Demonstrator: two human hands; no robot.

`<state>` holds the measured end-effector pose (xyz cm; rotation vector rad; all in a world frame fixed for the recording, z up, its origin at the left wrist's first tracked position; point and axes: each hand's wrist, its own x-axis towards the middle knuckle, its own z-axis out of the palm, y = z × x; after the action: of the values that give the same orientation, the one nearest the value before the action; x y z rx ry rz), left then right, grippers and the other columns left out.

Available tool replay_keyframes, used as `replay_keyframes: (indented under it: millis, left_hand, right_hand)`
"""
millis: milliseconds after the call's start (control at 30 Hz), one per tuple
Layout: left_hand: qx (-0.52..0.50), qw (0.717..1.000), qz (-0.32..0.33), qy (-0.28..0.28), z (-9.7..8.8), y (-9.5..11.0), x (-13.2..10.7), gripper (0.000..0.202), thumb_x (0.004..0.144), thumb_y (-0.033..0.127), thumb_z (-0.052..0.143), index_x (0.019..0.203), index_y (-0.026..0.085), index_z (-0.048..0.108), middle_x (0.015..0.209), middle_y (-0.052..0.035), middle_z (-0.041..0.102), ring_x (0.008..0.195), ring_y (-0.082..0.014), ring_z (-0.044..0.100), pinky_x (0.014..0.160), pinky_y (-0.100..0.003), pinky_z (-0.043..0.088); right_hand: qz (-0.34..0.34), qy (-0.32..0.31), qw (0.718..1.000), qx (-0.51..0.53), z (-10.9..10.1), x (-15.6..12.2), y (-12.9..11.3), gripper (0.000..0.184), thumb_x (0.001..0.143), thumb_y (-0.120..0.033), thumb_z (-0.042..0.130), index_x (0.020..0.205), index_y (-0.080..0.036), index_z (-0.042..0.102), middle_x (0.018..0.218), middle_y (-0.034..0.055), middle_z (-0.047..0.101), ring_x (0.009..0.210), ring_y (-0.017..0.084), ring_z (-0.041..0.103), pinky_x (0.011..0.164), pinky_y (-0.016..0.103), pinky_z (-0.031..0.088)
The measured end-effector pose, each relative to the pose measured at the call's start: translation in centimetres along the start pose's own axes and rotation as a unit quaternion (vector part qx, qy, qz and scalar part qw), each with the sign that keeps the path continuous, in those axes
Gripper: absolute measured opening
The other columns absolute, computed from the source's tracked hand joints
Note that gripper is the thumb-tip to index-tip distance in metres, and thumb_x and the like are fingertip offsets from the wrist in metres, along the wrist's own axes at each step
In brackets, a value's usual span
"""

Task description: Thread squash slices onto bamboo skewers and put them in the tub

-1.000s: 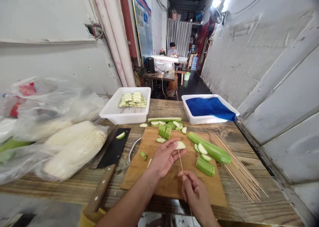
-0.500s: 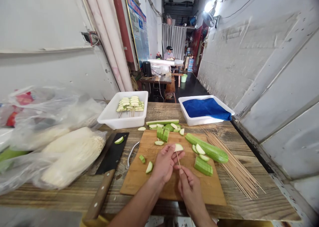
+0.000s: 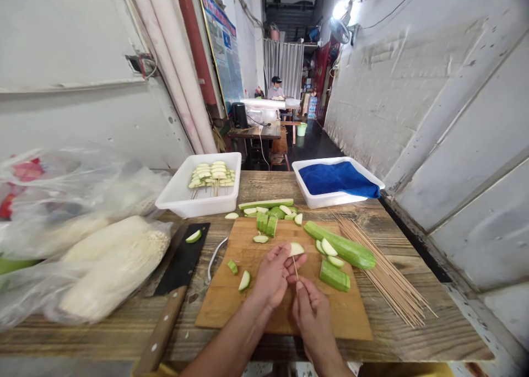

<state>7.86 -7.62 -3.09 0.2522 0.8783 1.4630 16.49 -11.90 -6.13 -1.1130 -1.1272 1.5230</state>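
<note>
Over the wooden cutting board [image 3: 219,305], my left hand [image 3: 273,272] pinches a half-round zucchini slice [image 3: 296,249]. My right hand [image 3: 313,311] grips a thin wooden skewer [image 3: 295,267], whose upper end meets the slice; how deep it goes in is hidden. Right of my hands lie a stack of cut zucchini [image 3: 334,276], a few loose slices [image 3: 329,247] and a long zucchini piece [image 3: 343,244]. More cut zucchini [image 3: 266,222] is grouped at the board's far edge. Two small pieces, one a slice [image 3: 244,280], rest left of my left hand.
A cleaver [image 3: 182,261] with a slice on its blade lies left of the board. Loose skewers [image 3: 388,272] spread at the right. Behind stand a white tub [image 3: 198,205] of skewered slices and another tub [image 3: 322,202] with blue cloth [image 3: 336,178]. Plastic bags [image 3: 111,267] fill the left.
The whole view has shifted slightly. Both hands keep nearly the same pose, with the slice and skewer still held together between them.
</note>
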Motion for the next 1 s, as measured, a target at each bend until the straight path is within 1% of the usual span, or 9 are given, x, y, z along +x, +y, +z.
replay_keyframes:
  millis: [100, 267, 400, 600, 767, 833, 900, 1000]
  left_hand:
    - [0.009, 1.000, -0.009, -0.001, -0.1, -0.1, -0.1, 0.013, 0.075, 0.022, 0.060, 0.083, 0.015, 0.052, 0.087, -0.0095, 0.067, 0.085, -0.0190, 0.065, 0.062, -0.022, 0.054]
    - [0.009, 1.000, 0.002, -0.005, 0.1, -0.2, -0.3, 0.009, 0.077, 0.019, 0.058, 0.083, 0.013, 0.053, 0.085, -0.0099, 0.067, 0.085, -0.0180, 0.065, 0.072, -0.025, 0.053]
    - [0.009, 1.000, -0.003, -0.008, 0.1, -0.3, -0.3, 0.009, 0.077, 0.019, 0.058, 0.082, 0.014, 0.052, 0.085, -0.0089, 0.067, 0.085, -0.0180, 0.065, 0.073, -0.027, 0.053]
    - [-0.005, 1.000, -0.007, -0.012, 0.0, -0.7, -0.3, 0.007, 0.076, 0.015, 0.059, 0.079, 0.012, 0.054, 0.081, -0.0085, 0.067, 0.079, -0.0164, 0.065, 0.079, -0.031, 0.051]
    - [-0.015, 0.998, -0.042, -0.048, 0.3, -1.4, -0.8, 0.012, 0.070, 0.017, 0.064, 0.075, 0.012, 0.054, 0.077, -0.0082, 0.067, 0.077, -0.0183, 0.065, 0.078, -0.032, 0.051]
    - [-0.026, 0.997, -0.043, -0.052, 0.4, -1.5, -0.8, 0.013, 0.070, 0.018, 0.064, 0.074, 0.012, 0.054, 0.076, -0.0080, 0.067, 0.075, -0.0188, 0.065, 0.079, -0.033, 0.051]
    - [-0.029, 0.998, -0.035, -0.037, 0.3, -1.3, -0.8, 0.013, 0.072, 0.020, 0.063, 0.077, 0.012, 0.054, 0.077, -0.0084, 0.067, 0.075, -0.0192, 0.065, 0.079, -0.035, 0.051]
    - [-0.020, 0.999, -0.022, -0.010, 0.2, -0.5, -0.7, 0.014, 0.074, 0.021, 0.061, 0.084, 0.013, 0.055, 0.079, -0.0085, 0.067, 0.076, -0.0194, 0.065, 0.080, -0.037, 0.051]
  right_hand:
    - [-0.003, 0.012, 1.000, -0.003, 0.0, 0.0, 0.1, 0.040, 0.081, -0.051, 0.046, 0.090, -0.014, 0.058, 0.037, -0.0120, 0.029, 0.032, 0.005, 0.021, 0.034, 0.015, 0.017]
    - [-0.002, 0.016, 1.000, -0.008, 0.1, -0.1, 0.0, 0.039, 0.082, -0.050, 0.046, 0.090, -0.014, 0.056, 0.037, -0.0118, 0.030, 0.032, 0.005, 0.021, 0.034, 0.016, 0.018]
    - [-0.008, 0.024, 1.000, -0.009, 0.1, -0.2, -0.2, 0.036, 0.083, -0.048, 0.046, 0.087, -0.014, 0.056, 0.038, -0.0118, 0.030, 0.034, 0.005, 0.021, 0.035, 0.016, 0.018]
    - [-0.010, 0.029, 1.000, 0.004, 0.1, 0.0, 0.0, 0.035, 0.083, -0.047, 0.046, 0.087, -0.014, 0.056, 0.039, -0.0116, 0.031, 0.034, 0.006, 0.022, 0.036, 0.016, 0.019]
    - [-0.019, 0.049, 0.998, 0.038, 0.2, 0.8, -0.2, 0.035, 0.079, -0.051, 0.050, 0.075, -0.016, 0.054, 0.043, -0.0103, 0.034, 0.037, 0.005, 0.023, 0.036, 0.015, 0.020]
    - [-0.013, 0.040, 0.998, 0.039, 0.1, 1.2, -0.4, 0.037, 0.078, -0.052, 0.050, 0.072, -0.017, 0.053, 0.043, -0.0106, 0.033, 0.036, 0.004, 0.022, 0.036, 0.015, 0.019]
    - [-0.001, 0.015, 0.999, 0.035, -0.2, 1.4, -0.6, 0.038, 0.079, -0.053, 0.049, 0.070, -0.016, 0.053, 0.039, -0.0116, 0.031, 0.032, 0.004, 0.020, 0.034, 0.015, 0.017]
    - [0.009, -0.022, 1.000, 0.018, -0.9, 0.9, -0.8, 0.036, 0.078, -0.051, 0.052, 0.074, -0.015, 0.054, 0.036, -0.0109, 0.035, 0.031, 0.004, 0.025, 0.033, 0.014, 0.018]
